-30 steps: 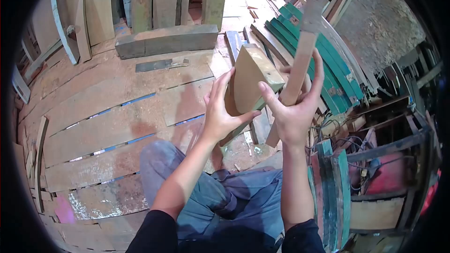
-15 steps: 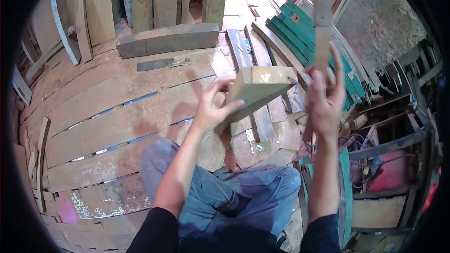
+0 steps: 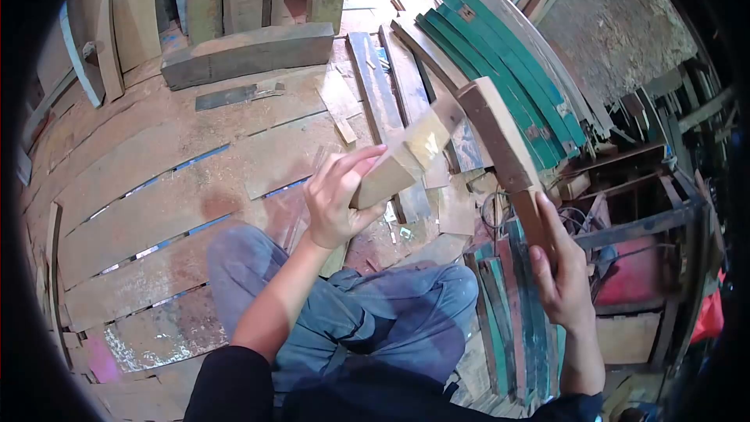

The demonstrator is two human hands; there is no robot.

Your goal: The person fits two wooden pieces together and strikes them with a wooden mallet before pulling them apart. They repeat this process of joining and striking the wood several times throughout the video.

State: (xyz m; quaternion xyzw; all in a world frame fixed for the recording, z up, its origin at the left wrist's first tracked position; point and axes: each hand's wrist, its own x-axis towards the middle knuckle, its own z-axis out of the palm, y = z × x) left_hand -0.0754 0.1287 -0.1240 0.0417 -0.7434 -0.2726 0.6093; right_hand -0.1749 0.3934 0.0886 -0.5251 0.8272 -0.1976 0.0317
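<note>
My left hand (image 3: 337, 197) is wrapped around the near end of a thick wooden block (image 3: 393, 177), which it holds tilted above my crossed legs (image 3: 344, 305). Motion blurs the block's far end. In my right hand (image 3: 564, 277) is a wooden club (image 3: 506, 141), gripped by its narrower handle. Its wide part slants up and to the left, its side right at the far end of the block in this view.
Worn floor planks (image 3: 148, 195) stretch out to the left. A heavy beam (image 3: 250, 55) lies ahead, with boards standing behind it. Green slats (image 3: 508, 70) are stacked at the right, beyond loose strips (image 3: 375, 86). A dark frame (image 3: 648, 227) stands close on the right.
The club has swung down from upright to a slant beside the block's far end, my right hand lowering with it. The block has tilted in my left hand. The view has shifted slightly right.
</note>
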